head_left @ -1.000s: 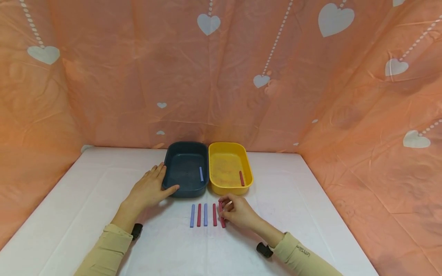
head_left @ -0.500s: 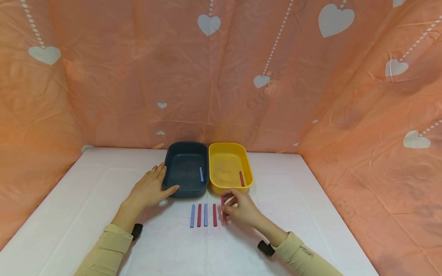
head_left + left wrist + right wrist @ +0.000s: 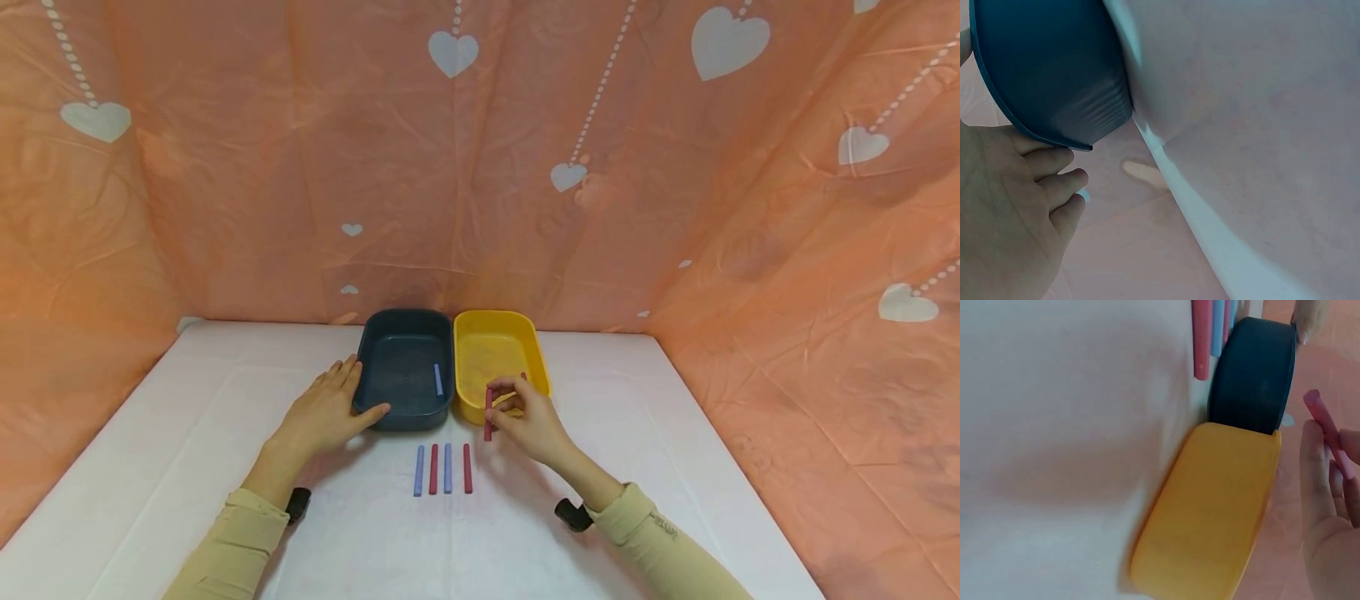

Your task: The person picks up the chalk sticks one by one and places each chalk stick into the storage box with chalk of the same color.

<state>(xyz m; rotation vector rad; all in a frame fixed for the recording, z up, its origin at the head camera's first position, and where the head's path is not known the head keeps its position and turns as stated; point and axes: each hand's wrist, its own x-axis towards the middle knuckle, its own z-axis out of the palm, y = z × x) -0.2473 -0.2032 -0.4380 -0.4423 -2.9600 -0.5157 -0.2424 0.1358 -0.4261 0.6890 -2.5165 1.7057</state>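
My right hand (image 3: 534, 425) pinches a red chalk stick (image 3: 488, 414) between thumb and fingers, above the near edge of the yellow tray (image 3: 466, 408). In the right wrist view the held chalk is tilted, apart from the yellow tray's wall (image 3: 1204, 506). My left hand (image 3: 322, 410) rests against the left side of the dark blue tray (image 3: 408, 422), its thumb at the near rim. In the left wrist view, its fingers (image 3: 1063, 187) touch that tray's rim. One blue chalk stick (image 3: 438, 380) lies in the dark tray. A red one in the yellow tray is mostly hidden by the right hand.
In front of the trays, two blue chalk sticks and two red ones lie in a row, a red stick (image 3: 468, 468) at the right end and a blue stick (image 3: 418, 471) at the left. Orange cloth (image 3: 495, 242) hangs behind the white table (image 3: 637, 467).
My right hand has lifted the rightmost red chalk stick off the table and carried it forward to the yellow tray's near edge. The left hand has stayed in place.
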